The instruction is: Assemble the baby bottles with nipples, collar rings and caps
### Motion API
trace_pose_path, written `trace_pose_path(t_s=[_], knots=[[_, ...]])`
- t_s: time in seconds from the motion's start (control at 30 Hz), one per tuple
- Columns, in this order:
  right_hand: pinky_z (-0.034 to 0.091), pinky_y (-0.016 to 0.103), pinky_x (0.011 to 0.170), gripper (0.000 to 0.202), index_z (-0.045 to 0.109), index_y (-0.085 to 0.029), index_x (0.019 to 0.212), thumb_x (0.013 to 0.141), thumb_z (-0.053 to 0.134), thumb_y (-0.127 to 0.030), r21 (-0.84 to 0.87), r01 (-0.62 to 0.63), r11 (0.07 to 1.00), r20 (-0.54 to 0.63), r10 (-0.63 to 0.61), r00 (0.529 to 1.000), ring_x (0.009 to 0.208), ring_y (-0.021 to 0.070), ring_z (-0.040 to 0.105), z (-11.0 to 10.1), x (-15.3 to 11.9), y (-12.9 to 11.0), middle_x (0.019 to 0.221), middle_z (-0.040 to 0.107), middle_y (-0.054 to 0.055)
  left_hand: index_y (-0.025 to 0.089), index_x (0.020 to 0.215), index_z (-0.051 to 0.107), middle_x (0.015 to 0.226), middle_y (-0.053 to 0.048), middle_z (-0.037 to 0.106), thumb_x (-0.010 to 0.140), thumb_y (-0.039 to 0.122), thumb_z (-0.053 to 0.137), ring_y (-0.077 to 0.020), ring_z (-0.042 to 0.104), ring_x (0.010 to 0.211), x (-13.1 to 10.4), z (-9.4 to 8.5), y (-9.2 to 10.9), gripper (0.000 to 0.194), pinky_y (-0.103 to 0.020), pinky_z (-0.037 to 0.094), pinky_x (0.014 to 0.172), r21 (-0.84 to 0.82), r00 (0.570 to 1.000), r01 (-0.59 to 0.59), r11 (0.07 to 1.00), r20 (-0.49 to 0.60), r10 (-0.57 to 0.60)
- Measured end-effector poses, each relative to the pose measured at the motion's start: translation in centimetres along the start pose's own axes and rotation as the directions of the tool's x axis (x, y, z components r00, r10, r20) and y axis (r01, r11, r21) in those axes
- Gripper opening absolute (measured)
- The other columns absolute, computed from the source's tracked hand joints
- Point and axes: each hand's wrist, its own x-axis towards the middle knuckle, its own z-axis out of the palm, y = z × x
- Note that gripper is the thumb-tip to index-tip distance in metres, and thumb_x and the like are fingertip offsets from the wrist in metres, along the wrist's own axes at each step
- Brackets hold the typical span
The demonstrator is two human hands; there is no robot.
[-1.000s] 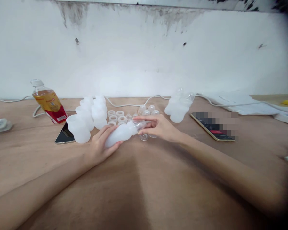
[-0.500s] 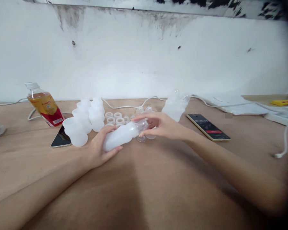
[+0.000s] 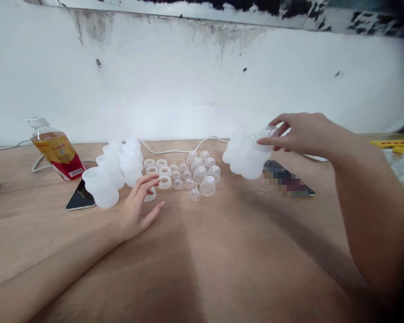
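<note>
caps (image 3: pixel 208 185): clear domes; the landmark
right hand (image 3: pixel 298 132): closed on the clear top of a white bottle (image 3: pixel 252 167)
bottle: right of the caps, down and left from the grip
long axis: near upright, top leaning right toward the fingers; whether its base touches the table (image 3: pixel 222 251) i cannot tell
capped bottles (image 3: pixel 234 157): right of the caps, just left of the held one
left hand (image 3: pixel 136 213): empty, fingers spread, left of the caps, beside the rings (image 3: pixel 164 181)
nearer hand: the right; left well apart
</note>
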Motion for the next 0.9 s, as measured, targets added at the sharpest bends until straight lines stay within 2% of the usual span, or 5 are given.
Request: trace_pose_path(t_s=[0.23,0.4,0.6,0.77,0.9], knots=[[0.038,0.033,0.059,0.033,0.051,-0.016,0.083,0.067,0.056,-0.044,-0.016,-0.054,0.998,0.215,0.056,0.975,0.049,0.0138,0.053,1.9,1.0,0.5,0.062,0.063,0.006,0.02,0.117,0.037,0.12,-0.013,0.041,0.078,0.013,0.049,-0.0224,0.043,0.109,0.0,0.0,0.2,0.041,-0.032,0.05,0.073,0.017,1.0,0.005,1.0,0.018,-0.006],[0.038,0.032,0.06,0.033,0.05,-0.014,0.084,0.07,0.054,-0.043,0.016,-0.05,0.999,0.232,0.045,0.972,0.044,0.0128,0.054,2.1,1.3,0.6,0.063,0.063,0.008,0.019,0.115,0.039,0.118,-0.012,0.042,0.078,0.013,0.05,-0.0212,0.043,0.11,0.0,0.0,0.2,0.039,-0.03,0.05,0.075,0.05,1.0,-0.022,0.999,0.017,0.021],[0.038,0.03,0.058,0.038,0.05,-0.016,0.09,0.066,0.057,-0.044,-0.067,-0.086,0.994,0.198,0.097,0.975,0.047,0.0131,0.053,3.1,2.1,1.5,0.061,0.061,0.003,0.019,0.109,0.043,0.115,-0.009,0.047,0.08,0.018,0.048,-0.0202,0.044,0.11,-0.4,0.5,-0.5,0.029,-0.037,0.04,0.093,0.144,0.993,-0.002,0.99,0.119,-0.016],[0.036,0.029,0.057,0.033,0.052,-0.018,0.084,0.065,0.056,-0.045,-0.177,-0.048,0.983,0.153,0.076,0.985,0.059,0.0157,0.052,3.3,2.5,2.1,0.074,0.061,0.007,0.018,0.112,0.039,0.113,-0.009,0.049,0.079,0.022,0.048,-0.0214,0.045,0.11,-0.7,0.9,-1.1,0.035,-0.039,0.04,0.093,0.21,0.978,0.054,0.976,0.185,-0.094],[0.035,0.028,0.055,0.029,0.054,-0.017,0.077,0.067,0.056,-0.044,-0.171,-0.059,0.983,0.2,0.094,0.975,0.058,0.0148,0.051,3.4,2.5,2.4,0.068,0.06,0.006,0.019,0.112,0.039,0.112,-0.009,0.05,0.079,0.023,0.047,-0.0213,0.046,0.109,-0.7,0.9,-1.1,0.034,-0.039,0.04,0.092,0.214,0.974,0.061,0.975,0.201,-0.105]])
